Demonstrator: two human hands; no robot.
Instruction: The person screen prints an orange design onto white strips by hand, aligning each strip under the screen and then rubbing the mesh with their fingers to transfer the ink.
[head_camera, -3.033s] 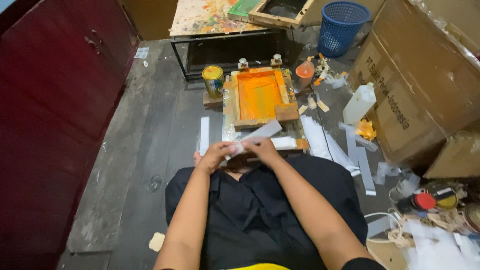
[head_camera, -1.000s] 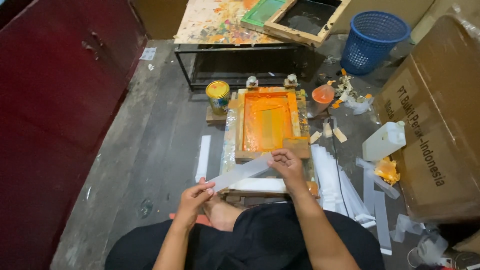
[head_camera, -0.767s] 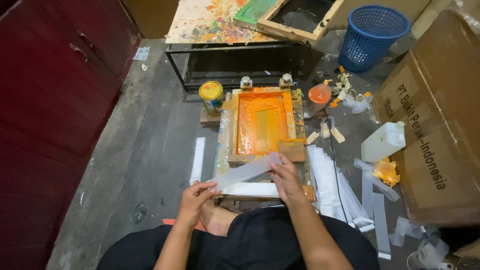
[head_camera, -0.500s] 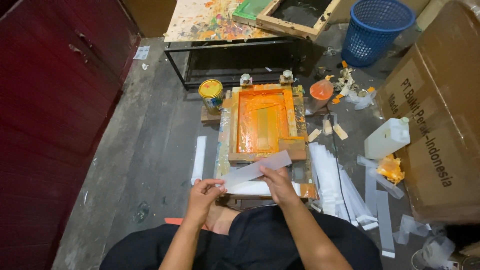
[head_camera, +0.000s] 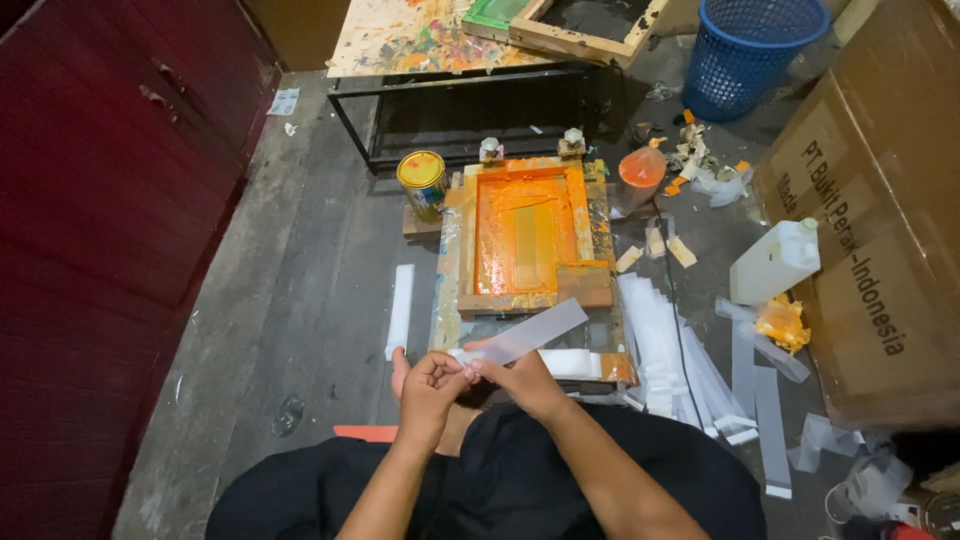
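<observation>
Both hands meet low in the middle of the view, just above the person's lap, at the near end of a white strip (head_camera: 525, 336). The left hand (head_camera: 428, 385) is curled shut, its fingertips pinching the strip's near left end; the right hand (head_camera: 527, 380) pinches the same end from the right side, fingers closed on it. The two grips touch each other, so neither hand is nearer than the other.

From the grips the strip runs away to the far right, its long axis slanting up toward the near right corner of the orange frame (head_camera: 528, 240). Its free end hangs over the gap between the frame and a low stack of white sheets (head_camera: 575, 362) that lies on the floor right beside the hands.

The frame lies flat on the floor, a wooden box with wet orange ink pooled inside and a paler band down its middle. To its far left stands a yellow tin (head_camera: 422, 182), lid on, contents hidden. To its far right an orange cup (head_camera: 641, 170) shows orange colour. Farther right a white jug (head_camera: 777, 262) lies tilted by a big carton (head_camera: 880, 220); a blue basket (head_camera: 755, 45) stands at the far right, what is in it too dark to tell. More strips (head_camera: 672, 345) fan out on the floor to the right, and one lone strip (head_camera: 401, 310) lies left of the frame.
</observation>
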